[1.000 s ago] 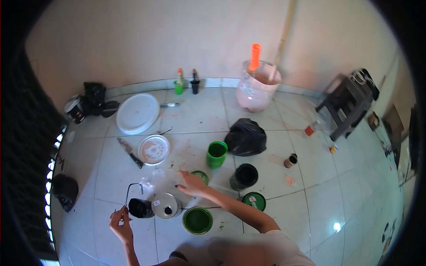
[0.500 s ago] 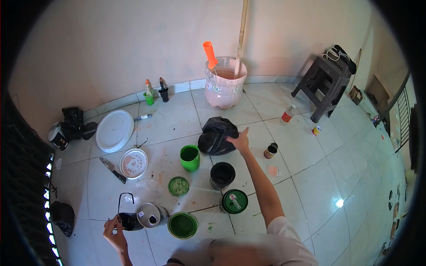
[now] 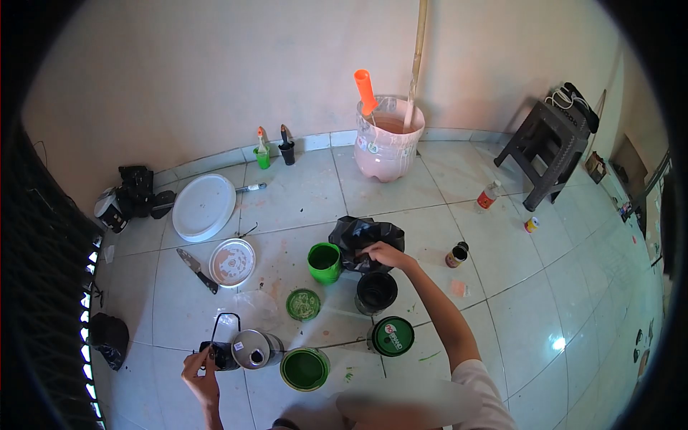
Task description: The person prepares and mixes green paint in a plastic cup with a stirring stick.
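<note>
My left hand [image 3: 201,371] is closed at the lower left, its fingertips on the lower end of a thin black bent rod [image 3: 228,314]. Behind those fingers is a black container [image 3: 226,356], partly hidden, beside a grey metal can [image 3: 252,350]. At the middle, my right hand [image 3: 385,254] grips a black plastic bag [image 3: 367,235], some fingers hidden in its folds. Close by are a green cup [image 3: 325,264] and an open black can [image 3: 376,292]. Nearer me are a green-lidded can [image 3: 393,336], an open can of green paint [image 3: 304,369] and a green-stained lid [image 3: 303,304].
A pink bucket [image 3: 385,161] holds an orange-handled tool and a pole near the wall. On the left lie a knife [image 3: 198,271], a paint-smeared lid [image 3: 232,263] and a large white lid [image 3: 204,208]. To the right are a small bottle [image 3: 456,255], a clear bottle [image 3: 488,195] and a stool [image 3: 548,147].
The black bag has been drawn toward me and its top looks more spread. My right hand has moved down with it. The whole view has shifted; my left hand keeps its place by the rod.
</note>
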Demonstrator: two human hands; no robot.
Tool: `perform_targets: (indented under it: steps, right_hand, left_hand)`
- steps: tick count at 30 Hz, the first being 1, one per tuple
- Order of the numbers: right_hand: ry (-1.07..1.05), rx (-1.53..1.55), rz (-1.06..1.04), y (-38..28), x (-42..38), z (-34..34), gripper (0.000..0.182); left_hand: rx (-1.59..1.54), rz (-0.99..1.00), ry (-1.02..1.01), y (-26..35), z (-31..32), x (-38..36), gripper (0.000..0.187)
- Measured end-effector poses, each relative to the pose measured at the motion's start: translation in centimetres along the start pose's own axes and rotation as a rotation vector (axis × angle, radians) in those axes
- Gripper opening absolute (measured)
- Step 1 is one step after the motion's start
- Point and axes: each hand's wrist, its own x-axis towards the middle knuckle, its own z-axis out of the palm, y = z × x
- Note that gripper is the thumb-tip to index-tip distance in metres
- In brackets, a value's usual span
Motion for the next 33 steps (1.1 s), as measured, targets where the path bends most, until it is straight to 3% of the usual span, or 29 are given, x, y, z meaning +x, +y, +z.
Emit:
perform_targets:
  steps: [3,6,7,10,11,16,22,24,27,33]
  right_hand:
    - [-0.065,-0.138,-0.001,-0.9,-0.4,-0.3,0.038]
    - [0.064,-0.304,0.081,1.3,0.8,-0.5,0.036]
    - [0.11,-0.318,0.302,1.2,1.0,-0.9,0.039]
    - [0.023,-0.492,0.488,5.2,3.0,-0.8,0.051]
    - [-0.097,-0.655,0.577,6.5,3.8,-0.3,0.064]
    - [-0.139,-0.875,0.614,7.1,3.9,1.0,0.065]
    - [0.108,-1.295,0.314,9.3,3.4,2.3,0.061]
    - [0.123,-1.193,0.336,9.4,3.1,1.7,0.059]
    - [0.076,-0.666,0.522,5.8,2.9,-0.9,0.047]
    - [0.308,0.582,0.444,0.5,-1.2,-5.6,0.038]
  left_hand:
    - [0.001,0.023,0.002,-1.2,0.4,-0.1,0.02]
    - [0.007,0.05,-0.008,-1.0,0.7,-0.2,0.02]
    - [-0.002,0.03,-0.019,-0.7,0.8,-0.2,0.02]
    - [-0.003,0.035,-0.026,0.0,1.0,-0.1,0.02]
    - [0.018,0.077,-0.02,-0.2,1.0,-0.1,0.02]
    - [0.071,0.099,-0.005,-1.1,0.8,-0.3,0.018]
    - [0.031,-0.042,-0.021,-1.3,0.9,-0.2,0.018]
    - [0.064,0.005,-0.023,-1.8,0.8,0.0,0.018]
    - [0.054,-0.02,-0.027,-1.0,1.0,0.2,0.017]
    - [0.023,0.013,-0.031,-1.4,1.0,0.0,0.019]
